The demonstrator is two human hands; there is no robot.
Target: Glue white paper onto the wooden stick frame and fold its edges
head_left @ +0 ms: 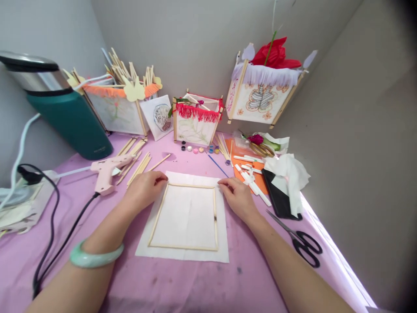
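Note:
A sheet of thin white paper (185, 213) lies flat before me. On it rests a square frame of wooden sticks (182, 248), with a dark mark on its right side. My left hand (146, 187) is closed at the paper's far left corner, thumb and fingertips together on its edge. At the far right corner my right hand (239, 198) pinches the paper the same way, close to the frame's corner. A pale green bangle (96, 256) circles my left wrist.
A pink glue gun (109, 171) lies left, its black cable running forward, near loose sticks (138, 169) and a teal flask (68, 117). Scissors (299, 243), a black phone-like slab (276, 200) and white markers (254, 184) lie right. Paper lanterns (197, 121) stand behind.

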